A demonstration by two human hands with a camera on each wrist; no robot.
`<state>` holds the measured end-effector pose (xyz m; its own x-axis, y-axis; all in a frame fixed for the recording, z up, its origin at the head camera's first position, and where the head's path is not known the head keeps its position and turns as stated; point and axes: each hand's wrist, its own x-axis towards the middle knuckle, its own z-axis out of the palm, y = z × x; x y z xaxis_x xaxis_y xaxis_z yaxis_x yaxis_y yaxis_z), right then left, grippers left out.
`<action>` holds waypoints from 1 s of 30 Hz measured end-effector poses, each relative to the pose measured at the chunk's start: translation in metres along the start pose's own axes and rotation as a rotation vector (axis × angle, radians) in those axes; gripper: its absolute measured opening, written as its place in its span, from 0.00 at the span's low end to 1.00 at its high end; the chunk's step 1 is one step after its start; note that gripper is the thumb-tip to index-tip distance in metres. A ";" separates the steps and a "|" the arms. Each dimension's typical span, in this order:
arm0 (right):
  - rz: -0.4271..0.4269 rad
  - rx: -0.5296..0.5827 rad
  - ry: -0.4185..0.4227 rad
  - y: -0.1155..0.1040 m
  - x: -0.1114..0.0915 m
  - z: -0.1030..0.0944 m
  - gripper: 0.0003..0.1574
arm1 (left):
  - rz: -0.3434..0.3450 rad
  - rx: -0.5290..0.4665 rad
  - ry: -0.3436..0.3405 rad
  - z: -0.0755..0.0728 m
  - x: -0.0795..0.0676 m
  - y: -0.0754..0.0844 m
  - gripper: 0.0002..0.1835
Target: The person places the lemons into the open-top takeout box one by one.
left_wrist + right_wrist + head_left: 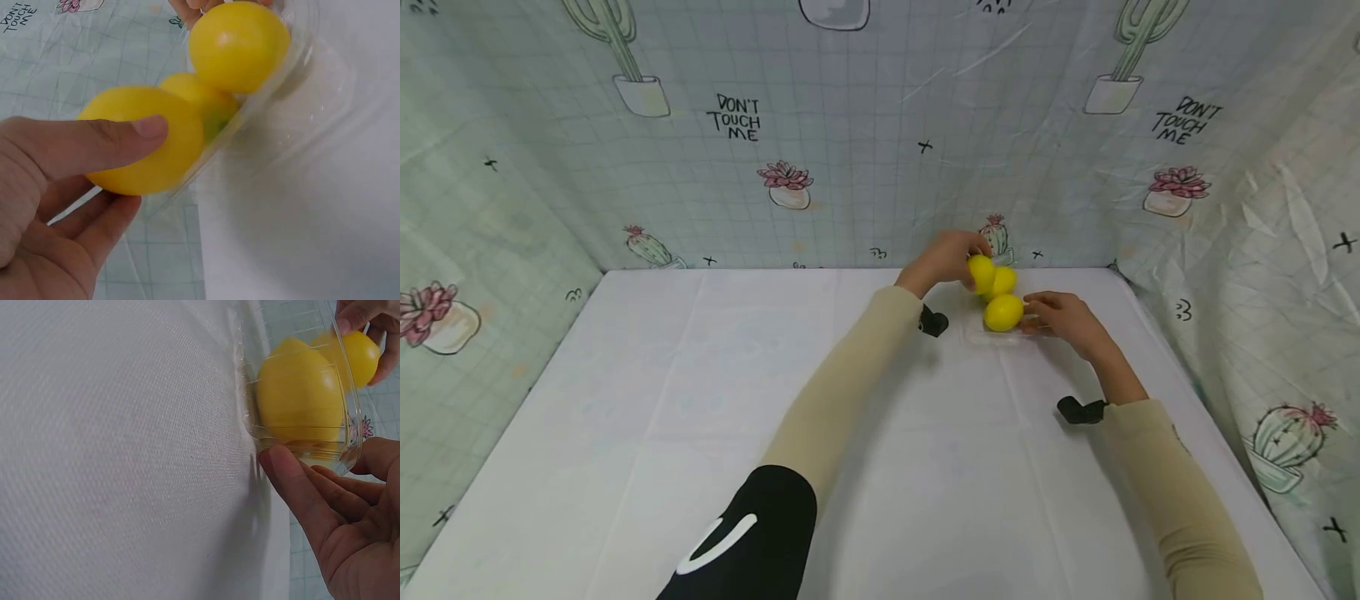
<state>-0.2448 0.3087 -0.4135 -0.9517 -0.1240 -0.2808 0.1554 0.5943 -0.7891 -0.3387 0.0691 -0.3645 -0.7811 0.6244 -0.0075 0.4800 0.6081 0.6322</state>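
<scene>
At the far right of the table, my left hand (946,258) pinches a lemon (142,140) between thumb and fingers, over one end of a clear plastic container (357,428). Inside the container lie two more yellow lemons: one beside the held lemon (190,94) and a nearer one (1003,313) close to my right hand (1063,321). That right hand grips the container's right end, with the thumb (284,465) low at the corner and the fingers around its far side. The container stands on the white tabletop.
A white cloth covers the table (715,400). Behind it and at both sides hangs a curtain (865,167) printed with cacti and lettering. Small black wrist cameras sit near the left cuff (933,322) and the right cuff (1081,410).
</scene>
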 end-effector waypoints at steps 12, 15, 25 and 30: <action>-0.032 0.015 0.004 0.002 -0.001 0.000 0.36 | -0.148 0.128 0.019 0.028 0.009 0.011 0.31; -0.040 0.022 -0.002 0.002 -0.002 -0.001 0.36 | -0.153 0.112 0.040 0.029 0.009 0.011 0.31; -0.027 0.005 0.016 -0.002 -0.003 -0.002 0.35 | -0.012 0.020 -0.100 0.011 0.008 0.001 0.28; -0.018 -0.002 0.017 0.001 -0.003 -0.001 0.36 | 0.020 0.038 -0.152 0.007 0.010 0.000 0.26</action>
<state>-0.2417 0.3105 -0.4127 -0.9587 -0.1210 -0.2575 0.1379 0.5941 -0.7925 -0.3437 0.0787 -0.3697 -0.7033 0.7018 -0.1137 0.5121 0.6109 0.6038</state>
